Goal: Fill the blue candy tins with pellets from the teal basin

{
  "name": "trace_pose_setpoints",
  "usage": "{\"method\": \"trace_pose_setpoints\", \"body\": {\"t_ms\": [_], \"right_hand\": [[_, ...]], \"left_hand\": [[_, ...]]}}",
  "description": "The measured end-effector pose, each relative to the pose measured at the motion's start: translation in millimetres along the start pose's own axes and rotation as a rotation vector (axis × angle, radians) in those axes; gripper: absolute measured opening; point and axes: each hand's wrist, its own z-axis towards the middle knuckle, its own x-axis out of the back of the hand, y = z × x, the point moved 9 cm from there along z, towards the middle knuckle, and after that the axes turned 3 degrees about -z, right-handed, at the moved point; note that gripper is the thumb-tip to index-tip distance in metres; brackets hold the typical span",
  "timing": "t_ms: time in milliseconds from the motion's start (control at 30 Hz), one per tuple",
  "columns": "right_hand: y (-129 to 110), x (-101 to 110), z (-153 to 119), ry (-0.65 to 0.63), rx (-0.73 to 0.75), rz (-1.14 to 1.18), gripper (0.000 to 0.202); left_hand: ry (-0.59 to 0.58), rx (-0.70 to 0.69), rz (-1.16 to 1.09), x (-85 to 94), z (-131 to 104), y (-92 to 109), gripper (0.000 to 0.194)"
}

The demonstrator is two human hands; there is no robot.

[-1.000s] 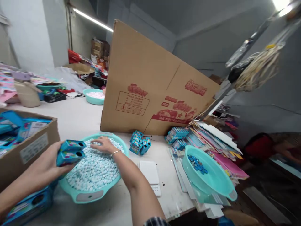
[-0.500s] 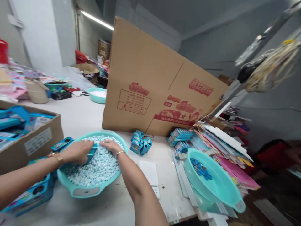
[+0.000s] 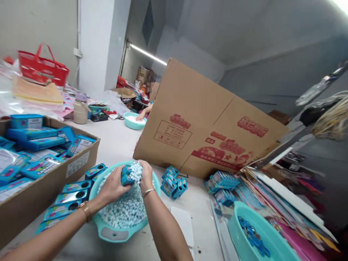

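Observation:
My left hand point(image 3: 112, 186) is closed around a small blue box point(image 3: 125, 176), raised over a turquoise basin point(image 3: 101, 229). Small pale-blue and white candy-like pellets point(image 3: 125, 212) fill much of the basin. My right hand point(image 3: 146, 174) is cupped against the box's right end, with a heap of the pellets between palm and box. Its fingertips are partly hidden. Left of the basin stand several more blue boxes point(image 3: 71, 197) in a row, round dark holes showing at their ends.
An open carton point(image 3: 92, 152) of blue boxes is at left. More blue boxes point(image 3: 174, 182) stand beyond the basin, before a large cardboard carton point(image 3: 206, 119). At right are a white scale point(image 3: 182, 224) and another turquoise basin point(image 3: 235, 232). Another person's hand point(image 3: 140, 116) reaches into a far basin.
My hands have risen out of the pellets, bringing up the blue box and a heap of pellets. The view has swung left, showing the red bag and another person's hand.

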Motion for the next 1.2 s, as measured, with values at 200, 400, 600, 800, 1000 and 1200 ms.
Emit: {"method": "trace_pose_setpoints", "body": {"t_ms": [200,400,600,800,1000,1200], "right_hand": [[-27,-25,1,-0.020,-0.118,0.183,0.013],[-43,-30,-10,-0.053,-0.001,0.004,0.010],[-41,-25,-15,-0.034,0.009,-0.062,0.010],[-32,-20,-18,-0.031,-0.029,-0.077,0.008],[-33,-28,-21,-0.084,-0.069,-0.044,0.012],[-43,-24,-36,-0.141,-0.074,-0.022,0.024]], "left_hand": [[0.084,-0.010,-0.023,12.4,1,4,0.063],[0.011,0.045,0.005,11.6,2,6,0.067],[-0.059,0.079,0.046,9.5,5,5,0.067],[-0.100,0.068,0.085,7.6,8,9,0.061],[-0.071,0.077,-0.053,2.7,10,0,0.060],[-0.185,-0.028,-0.129,11.1,7,1,0.065]]}}
